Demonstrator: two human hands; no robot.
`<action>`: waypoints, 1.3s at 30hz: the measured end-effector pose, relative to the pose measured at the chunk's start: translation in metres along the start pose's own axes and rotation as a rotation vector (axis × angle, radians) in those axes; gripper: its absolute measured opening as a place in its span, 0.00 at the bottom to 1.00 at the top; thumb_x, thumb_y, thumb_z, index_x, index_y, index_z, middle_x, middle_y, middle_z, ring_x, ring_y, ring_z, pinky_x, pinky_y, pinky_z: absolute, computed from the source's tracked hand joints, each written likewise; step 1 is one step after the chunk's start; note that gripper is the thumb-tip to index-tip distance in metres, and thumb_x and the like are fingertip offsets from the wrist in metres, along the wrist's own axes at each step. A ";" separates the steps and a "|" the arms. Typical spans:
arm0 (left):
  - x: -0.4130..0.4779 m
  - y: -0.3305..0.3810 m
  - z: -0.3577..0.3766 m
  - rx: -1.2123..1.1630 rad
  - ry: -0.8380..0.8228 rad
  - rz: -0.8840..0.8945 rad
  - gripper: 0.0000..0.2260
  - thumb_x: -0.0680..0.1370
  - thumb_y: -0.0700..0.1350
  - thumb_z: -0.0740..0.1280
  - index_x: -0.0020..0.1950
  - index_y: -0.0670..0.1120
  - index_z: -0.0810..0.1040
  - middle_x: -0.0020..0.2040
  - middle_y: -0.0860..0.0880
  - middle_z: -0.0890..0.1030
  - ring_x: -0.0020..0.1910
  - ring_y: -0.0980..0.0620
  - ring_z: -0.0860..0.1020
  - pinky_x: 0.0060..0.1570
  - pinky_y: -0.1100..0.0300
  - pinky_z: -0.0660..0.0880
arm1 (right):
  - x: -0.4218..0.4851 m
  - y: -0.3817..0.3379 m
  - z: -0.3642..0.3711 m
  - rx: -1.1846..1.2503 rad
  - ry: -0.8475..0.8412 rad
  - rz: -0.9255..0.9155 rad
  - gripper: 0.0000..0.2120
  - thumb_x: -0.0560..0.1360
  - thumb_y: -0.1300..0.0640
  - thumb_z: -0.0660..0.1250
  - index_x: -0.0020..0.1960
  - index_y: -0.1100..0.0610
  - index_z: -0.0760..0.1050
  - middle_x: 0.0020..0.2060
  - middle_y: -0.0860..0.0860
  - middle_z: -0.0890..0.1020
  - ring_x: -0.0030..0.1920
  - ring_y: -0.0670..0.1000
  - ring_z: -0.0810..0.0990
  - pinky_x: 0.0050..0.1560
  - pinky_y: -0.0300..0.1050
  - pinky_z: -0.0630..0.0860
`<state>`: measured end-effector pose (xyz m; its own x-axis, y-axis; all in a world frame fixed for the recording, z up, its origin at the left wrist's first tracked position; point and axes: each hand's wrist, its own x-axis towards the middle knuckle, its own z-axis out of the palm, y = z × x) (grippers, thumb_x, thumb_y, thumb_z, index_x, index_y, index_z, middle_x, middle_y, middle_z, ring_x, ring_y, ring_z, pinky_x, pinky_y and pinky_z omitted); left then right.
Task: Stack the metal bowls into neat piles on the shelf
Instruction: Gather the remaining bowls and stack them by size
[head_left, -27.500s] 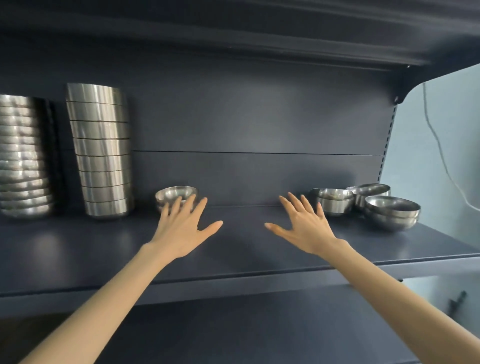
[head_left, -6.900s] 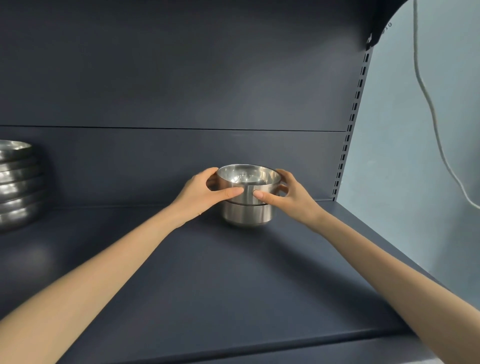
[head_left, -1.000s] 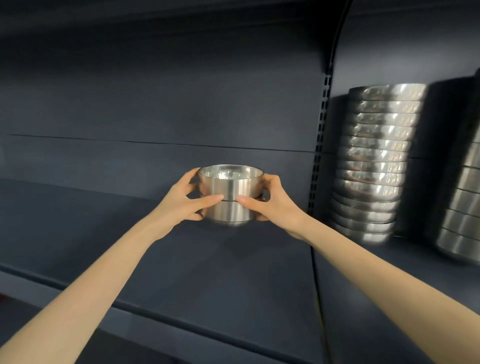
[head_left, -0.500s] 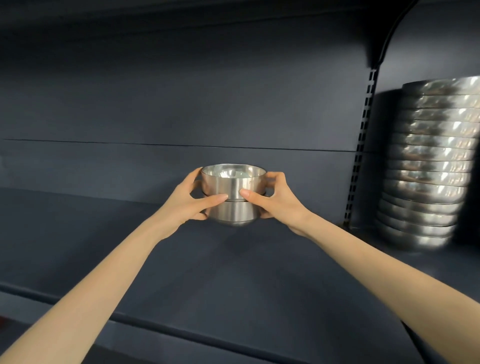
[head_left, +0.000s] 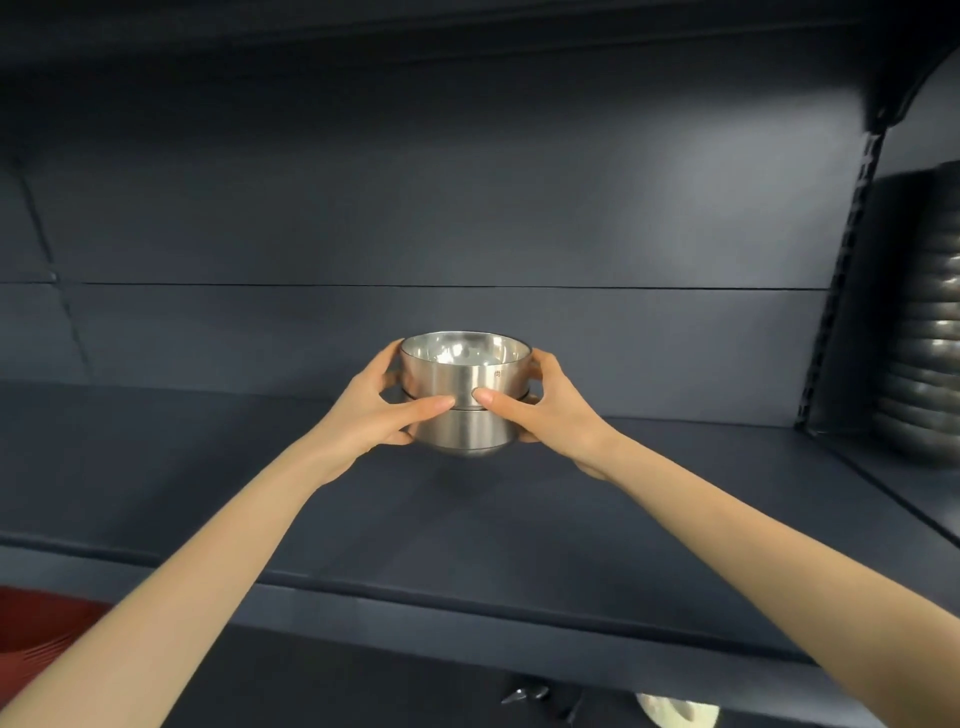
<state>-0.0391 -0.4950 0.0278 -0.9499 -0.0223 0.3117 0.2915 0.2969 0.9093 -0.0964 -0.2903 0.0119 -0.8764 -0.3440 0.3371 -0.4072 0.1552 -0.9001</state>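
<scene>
Bowls (head_left: 464, 397) of shiny metal, two small ones nested one inside the other, sit between both hands above the dark shelf (head_left: 363, 519). Whether the lower bowl's rounded base touches the shelf board or hangs just over it cannot be told; a faint shadow lies directly under it. The left hand (head_left: 375, 410) is clamped on the left side of the bowls, thumb across the front at the seam where the two bowls meet, fingers wrapped behind. The right hand (head_left: 545, 410) is clamped on the right side in the same way, its thumb tip almost meeting the left thumb at the front of the bowls. The upper bowl is upright, its open mouth facing up, a small stamped mark on its front wall near the right thumb.

Well to the right of the bowls, past a slotted upright post (head_left: 836, 291), a tall pile of bowls (head_left: 924, 332) stands in shadow at the picture's edge. Behind the bowls is the shelf's plain dark back panel (head_left: 415, 208). Below and left of the bowls, under the shelf's front edge, something red (head_left: 47, 629) shows in the corner.
</scene>
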 end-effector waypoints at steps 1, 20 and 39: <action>-0.003 -0.003 -0.012 0.004 -0.002 0.000 0.28 0.71 0.45 0.76 0.65 0.63 0.69 0.58 0.56 0.77 0.46 0.56 0.80 0.42 0.60 0.81 | 0.001 -0.002 0.011 0.001 -0.011 0.005 0.36 0.69 0.45 0.75 0.70 0.49 0.60 0.57 0.33 0.69 0.63 0.45 0.74 0.63 0.51 0.76; 0.009 -0.071 -0.151 -0.044 0.142 -0.049 0.34 0.71 0.46 0.74 0.71 0.60 0.62 0.60 0.57 0.75 0.54 0.54 0.80 0.46 0.61 0.80 | 0.086 -0.007 0.153 -0.002 -0.120 -0.058 0.43 0.68 0.47 0.77 0.74 0.49 0.57 0.57 0.35 0.70 0.63 0.47 0.74 0.65 0.53 0.74; 0.050 -0.146 -0.374 0.095 0.081 -0.080 0.30 0.72 0.45 0.74 0.68 0.62 0.64 0.57 0.57 0.77 0.52 0.55 0.81 0.45 0.62 0.79 | 0.178 -0.022 0.363 0.038 -0.072 -0.020 0.40 0.69 0.50 0.76 0.73 0.50 0.58 0.53 0.31 0.69 0.52 0.32 0.71 0.52 0.30 0.69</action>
<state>-0.0866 -0.8968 0.0134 -0.9564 -0.1257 0.2637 0.1990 0.3804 0.9031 -0.1502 -0.6916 -0.0082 -0.8469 -0.4123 0.3358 -0.4132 0.1128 -0.9036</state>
